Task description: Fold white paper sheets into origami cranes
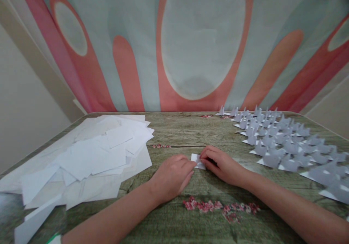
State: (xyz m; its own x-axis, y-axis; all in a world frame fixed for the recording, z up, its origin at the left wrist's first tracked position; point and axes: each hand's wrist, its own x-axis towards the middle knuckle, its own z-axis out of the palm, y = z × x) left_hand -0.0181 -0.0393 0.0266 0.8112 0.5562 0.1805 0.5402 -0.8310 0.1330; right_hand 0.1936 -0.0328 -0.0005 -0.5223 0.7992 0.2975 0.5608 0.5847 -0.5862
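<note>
A small folded piece of white paper (195,157) lies at the middle of the table, between my two hands. My left hand (173,175) comes in from the left, its fingers closed with the tips on the paper's left edge. From the right, my right hand (222,166) pinches the paper's right side between thumb and bent fingers. Part of the paper is hidden under the fingertips, so its fold lines are hard to make out.
Loose white paper sheets (95,158) lie heaped on the left. Several rows of folded white paper figures (272,156) stand on the right. The wood-patterned table (180,127) has pink flower prints; a patterned backdrop (203,36) hangs behind its far edge.
</note>
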